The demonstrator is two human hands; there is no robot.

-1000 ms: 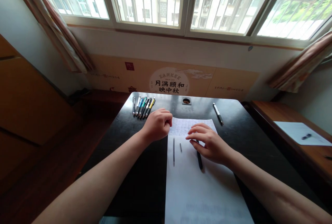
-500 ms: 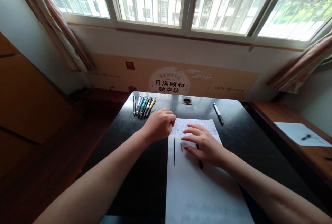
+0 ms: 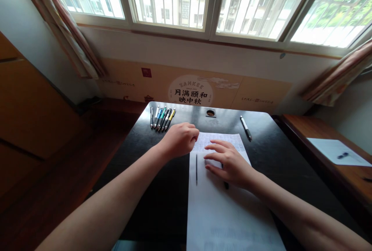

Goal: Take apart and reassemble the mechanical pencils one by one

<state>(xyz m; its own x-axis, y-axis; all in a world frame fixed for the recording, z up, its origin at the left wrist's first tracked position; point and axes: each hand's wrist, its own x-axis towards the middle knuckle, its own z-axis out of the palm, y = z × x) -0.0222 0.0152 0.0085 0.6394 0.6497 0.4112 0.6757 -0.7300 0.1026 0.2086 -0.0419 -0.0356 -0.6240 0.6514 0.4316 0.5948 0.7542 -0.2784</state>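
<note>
Left hand (image 3: pixel 180 139) clenched by the paper (image 3: pixel 226 216), contents hidden; right hand (image 3: pixel 229 164) spread over a black pen barrel (image 3: pixel 226 185); ink refill (image 3: pixel 197 169) near both.

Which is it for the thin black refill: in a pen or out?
Out: the refill lies bare on the paper, its whole length visible, apart from the right hand.

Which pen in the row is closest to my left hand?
The yellow pen, at the right end; the row's other pens, none yellow, lie farther from your left hand.
</note>
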